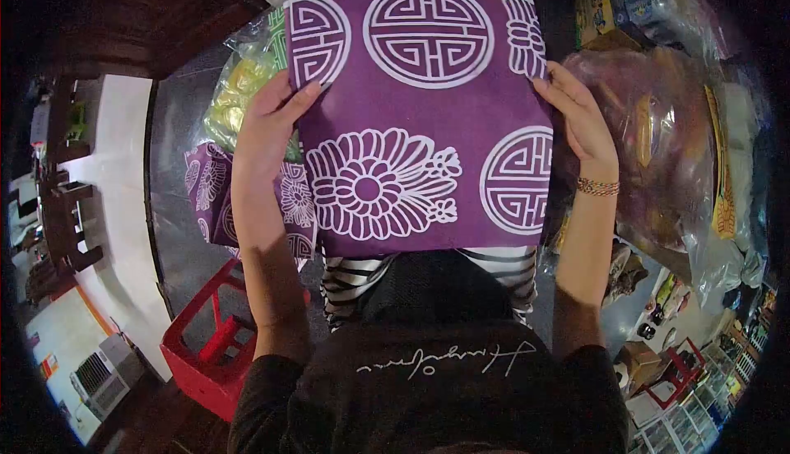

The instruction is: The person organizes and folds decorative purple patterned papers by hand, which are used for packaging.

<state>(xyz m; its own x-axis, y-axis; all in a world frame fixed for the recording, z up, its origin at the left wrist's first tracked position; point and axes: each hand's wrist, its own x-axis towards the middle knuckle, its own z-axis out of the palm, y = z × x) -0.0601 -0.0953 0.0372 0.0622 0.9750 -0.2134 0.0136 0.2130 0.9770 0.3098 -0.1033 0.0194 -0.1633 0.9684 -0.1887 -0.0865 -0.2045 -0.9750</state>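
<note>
Left grip was clamped on the left side edge of a purple sheet, thumb on the front; right grip was clamped on the opposite edge, a beaded bracelet at its wrist. Sheet was squarish, spread flat between both grips, above the lap; paper or cloth, could not tell. Surface smooth, thin white strip on top edge, white print: round medallions with angular lines, one large layered flower low near the left grip, part of another motif just above the right grip.

Containers: clear bag just beyond the left grip, crinkly, yellow rounded pieces inside, partly behind the sheet. Large clear bag to the right of the right grip, shiny and wrinkled, brownish-purple contents with tan elongated bits, exact items unclear. Below the left grip, patterned item in purple with white print, creased, partly hidden by the forearm.

Farther below the left grip, red frame, open-sided, glossy, hard-looking. Striped black-and-white legwear showed under the sheet's lower edge. Black shirt had thin white script lettering.
</note>
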